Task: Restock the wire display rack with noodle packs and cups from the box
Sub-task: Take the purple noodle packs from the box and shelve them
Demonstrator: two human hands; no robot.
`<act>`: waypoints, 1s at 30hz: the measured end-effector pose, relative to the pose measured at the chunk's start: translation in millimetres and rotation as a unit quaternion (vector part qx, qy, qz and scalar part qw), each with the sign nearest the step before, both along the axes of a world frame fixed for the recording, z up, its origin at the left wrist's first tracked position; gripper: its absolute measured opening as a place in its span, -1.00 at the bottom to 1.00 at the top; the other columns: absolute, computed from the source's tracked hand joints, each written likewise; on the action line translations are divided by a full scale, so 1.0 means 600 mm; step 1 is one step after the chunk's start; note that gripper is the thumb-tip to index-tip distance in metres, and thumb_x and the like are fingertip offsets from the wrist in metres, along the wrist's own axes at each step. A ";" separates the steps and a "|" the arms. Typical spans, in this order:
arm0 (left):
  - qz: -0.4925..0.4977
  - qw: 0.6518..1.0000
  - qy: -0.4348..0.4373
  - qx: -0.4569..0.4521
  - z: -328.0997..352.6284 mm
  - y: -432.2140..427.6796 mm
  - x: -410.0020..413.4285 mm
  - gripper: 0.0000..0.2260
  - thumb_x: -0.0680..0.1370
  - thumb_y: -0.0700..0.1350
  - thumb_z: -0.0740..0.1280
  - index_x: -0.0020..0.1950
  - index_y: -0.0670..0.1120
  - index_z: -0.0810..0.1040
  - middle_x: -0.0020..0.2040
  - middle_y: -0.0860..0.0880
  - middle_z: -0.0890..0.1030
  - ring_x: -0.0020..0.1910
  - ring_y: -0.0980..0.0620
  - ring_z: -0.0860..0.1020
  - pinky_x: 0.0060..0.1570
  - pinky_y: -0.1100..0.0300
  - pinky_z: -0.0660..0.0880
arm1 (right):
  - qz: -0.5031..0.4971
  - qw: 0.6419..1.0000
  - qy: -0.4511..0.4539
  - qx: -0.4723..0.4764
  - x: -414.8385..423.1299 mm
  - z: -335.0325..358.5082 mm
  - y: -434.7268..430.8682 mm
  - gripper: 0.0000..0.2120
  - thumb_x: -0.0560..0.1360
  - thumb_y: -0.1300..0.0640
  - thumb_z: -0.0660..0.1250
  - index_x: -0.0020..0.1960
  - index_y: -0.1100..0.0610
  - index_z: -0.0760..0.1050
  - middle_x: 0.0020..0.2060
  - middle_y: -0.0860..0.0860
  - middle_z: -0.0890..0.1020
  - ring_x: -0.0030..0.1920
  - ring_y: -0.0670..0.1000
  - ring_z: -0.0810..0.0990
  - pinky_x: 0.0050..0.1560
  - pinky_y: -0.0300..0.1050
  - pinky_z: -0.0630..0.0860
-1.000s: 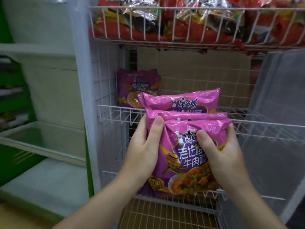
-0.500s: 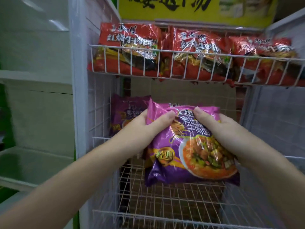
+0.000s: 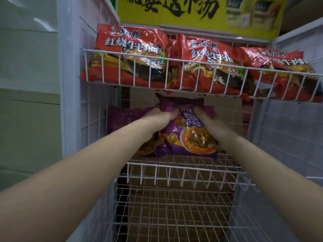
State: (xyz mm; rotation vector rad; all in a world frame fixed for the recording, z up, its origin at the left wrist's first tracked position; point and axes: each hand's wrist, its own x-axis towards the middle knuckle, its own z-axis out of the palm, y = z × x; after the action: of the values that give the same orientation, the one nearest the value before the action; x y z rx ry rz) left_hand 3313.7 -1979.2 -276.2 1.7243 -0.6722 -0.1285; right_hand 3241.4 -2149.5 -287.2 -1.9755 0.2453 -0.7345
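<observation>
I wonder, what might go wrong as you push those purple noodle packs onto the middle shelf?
1. The crumpled tops of the purple packs sit right under the upper wire shelf and may snag on it.
2. The left hand and right hand hold only the upper part, so a rear pack might slip out.

A: Top of view?
B: Yellow banner (image 3: 174,18), black brush lettering across it. Two printed product pictures (image 3: 248,13) at its right end.
A: Left side?
B: Pale grey-green panelled wall (image 3: 29,84), horizontal seams, one glare streak near the top. Finer detail blurred, not recorded.
</observation>
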 end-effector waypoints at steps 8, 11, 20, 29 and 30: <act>-0.088 0.994 -0.007 0.064 -0.063 -0.016 0.043 -0.33 0.28 -0.04 0.60 0.35 -0.02 0.46 0.21 0.02 0.61 0.16 0.05 0.57 0.22 0.17 0.46 | 0.060 0.983 0.140 -0.106 0.036 -0.067 -0.068 0.04 0.23 -0.40 0.46 0.53 -0.05 0.09 0.38 -0.13 0.40 0.36 -0.03 0.42 0.32 -0.05 0.38; -0.103 0.992 0.017 0.073 -0.074 -0.013 0.055 -0.24 0.21 -0.27 0.64 0.32 0.00 0.39 0.21 0.04 0.58 0.19 0.05 0.53 0.24 0.17 0.44 | 0.115 0.967 0.221 -0.055 0.037 -0.064 -0.081 0.12 0.16 -0.33 0.58 0.55 -0.05 0.11 0.44 -0.14 0.35 0.39 -0.05 0.38 0.39 -0.04 0.33; 0.007 0.991 -0.100 0.093 -0.053 -0.056 0.087 0.15 0.24 -0.22 0.63 0.59 -0.11 -0.09 0.46 -0.09 0.36 0.41 -0.06 0.36 0.42 0.06 0.32 | 0.001 0.989 0.084 -0.120 0.081 -0.037 -0.064 -0.03 0.32 0.01 0.58 0.51 0.10 0.04 0.20 -0.13 0.41 0.13 -0.13 0.42 0.12 -0.28 0.35; 0.166 0.826 -0.425 0.332 -0.062 -0.066 0.035 -0.26 0.54 -0.09 0.33 0.57 -0.16 -0.04 0.54 -0.25 0.07 0.45 -0.27 0.21 0.29 -0.12 0.39 | -0.004 0.980 0.151 -0.128 0.117 -0.054 -0.082 0.03 0.34 -0.18 0.51 0.56 0.02 -0.06 0.28 -0.14 0.38 0.32 0.04 0.43 0.15 -0.10 0.46; 0.166 0.792 -0.458 0.368 -0.062 -0.067 0.030 -0.33 0.54 -0.07 0.31 0.56 -0.14 0.05 0.55 -0.23 0.06 0.47 -0.28 0.13 0.33 -0.17 0.32 | -0.008 0.982 0.145 -0.123 0.118 -0.056 -0.082 0.03 0.30 -0.22 0.52 0.55 -0.01 0.00 0.32 -0.15 0.38 0.30 0.03 0.44 0.11 -0.06 0.52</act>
State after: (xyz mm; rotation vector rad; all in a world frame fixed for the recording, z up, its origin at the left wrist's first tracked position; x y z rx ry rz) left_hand 3331.6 -2019.3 -313.7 2.6456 -1.0803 0.8684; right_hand 3312.4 -2198.7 -320.6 -2.3196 0.3585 -0.5037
